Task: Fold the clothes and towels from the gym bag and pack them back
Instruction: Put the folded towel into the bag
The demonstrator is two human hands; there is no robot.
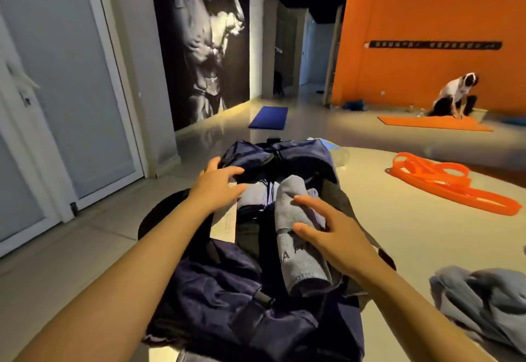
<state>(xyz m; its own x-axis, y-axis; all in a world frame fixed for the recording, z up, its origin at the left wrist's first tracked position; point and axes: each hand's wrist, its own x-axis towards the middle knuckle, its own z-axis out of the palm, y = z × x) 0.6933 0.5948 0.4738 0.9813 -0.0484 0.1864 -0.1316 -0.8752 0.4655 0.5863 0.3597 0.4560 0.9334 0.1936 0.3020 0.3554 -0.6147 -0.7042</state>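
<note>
We had both hands over the open navy gym bag (227, 299), which lay lengthwise on the pale floor (398, 236) in front of us with its zip parted along the top. Our right hand (330, 233) was spread, fingers straight and fanned apart, the fingertips touching the rolled grey towel (296, 236) that sat in the right side of the opening (dark lettering showed on its near end). We could not tell whether the palm pressed down or only hovered just above the roll; nothing was curled round it. Our left hand (219, 183) was also loosely spread, fingers slightly bent, reaching to the far left edge of the opening, its fingertips at the dark flap and beside a second, paler folded cloth (254, 195) tucked inside the bag next to the towel. It gripped nothing that we could see. A white card or paper (227, 223) lay along the bag's left inner edge under that wrist. To our right, on the floor and apart from the bag, a crumpled grey garment (484, 302) lay unfolded. Further off lay orange resistance bands (444, 183).
</note>
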